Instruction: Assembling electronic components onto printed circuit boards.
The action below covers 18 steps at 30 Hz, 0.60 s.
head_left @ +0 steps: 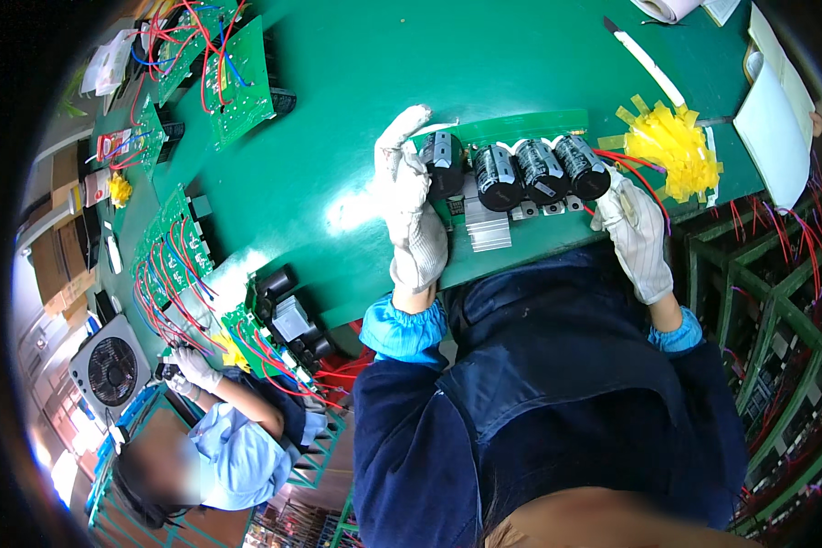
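A green circuit board (521,125) is tilted up near the table's front edge, its component side toward me. A row of several black capacitors (497,178) and a finned silver heat sink (488,226) sit on it. My left hand (411,205), in a white glove, grips the board's left end, its fingertips partly hidden behind it. The gloved right hand (635,233) closes on the right end, beside the last capacitor. Red wires (630,163) run from that end toward a bundle of yellow tape strips (671,151).
A white-handled brush-like tool (648,66) lies at the far right, near an open notebook (776,119). More wired circuit boards (237,82) stand at left. A co-worker's gloved hands (192,370) handle a dark object there. Green racks (749,274) of wired boards stand at right.
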Each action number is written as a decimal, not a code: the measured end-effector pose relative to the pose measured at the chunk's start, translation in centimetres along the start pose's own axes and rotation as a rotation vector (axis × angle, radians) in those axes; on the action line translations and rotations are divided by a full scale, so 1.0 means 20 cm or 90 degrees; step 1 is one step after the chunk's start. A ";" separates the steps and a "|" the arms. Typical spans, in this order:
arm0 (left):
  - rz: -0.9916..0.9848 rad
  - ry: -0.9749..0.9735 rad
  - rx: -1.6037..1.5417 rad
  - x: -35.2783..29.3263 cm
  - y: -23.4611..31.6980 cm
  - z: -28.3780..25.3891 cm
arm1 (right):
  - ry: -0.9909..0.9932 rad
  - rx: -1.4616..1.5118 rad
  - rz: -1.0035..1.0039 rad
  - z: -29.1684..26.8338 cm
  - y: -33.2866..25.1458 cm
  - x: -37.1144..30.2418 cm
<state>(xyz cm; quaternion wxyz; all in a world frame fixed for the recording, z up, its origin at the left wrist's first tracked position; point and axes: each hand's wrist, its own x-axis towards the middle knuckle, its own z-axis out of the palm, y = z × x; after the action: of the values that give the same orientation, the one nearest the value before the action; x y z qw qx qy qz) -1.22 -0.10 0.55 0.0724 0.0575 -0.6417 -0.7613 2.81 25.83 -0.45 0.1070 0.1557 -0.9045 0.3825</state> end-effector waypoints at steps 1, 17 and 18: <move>-0.012 0.016 0.008 0.00 0.00 0.02 | -0.002 0.001 -0.004 0.01 0.01 -0.01; -0.096 0.016 -0.260 0.01 0.00 -0.01 | -0.077 0.258 0.463 0.00 -0.08 0.06; -0.094 0.020 -0.261 0.01 0.01 -0.01 | -0.081 0.258 0.460 0.00 -0.08 0.06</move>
<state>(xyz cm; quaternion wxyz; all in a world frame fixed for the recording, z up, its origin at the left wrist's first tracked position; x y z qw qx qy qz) -1.43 -0.33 0.69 0.0366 0.1008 -0.4666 -0.8780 2.34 24.48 1.02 -0.1229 -0.1307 -0.8120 0.5555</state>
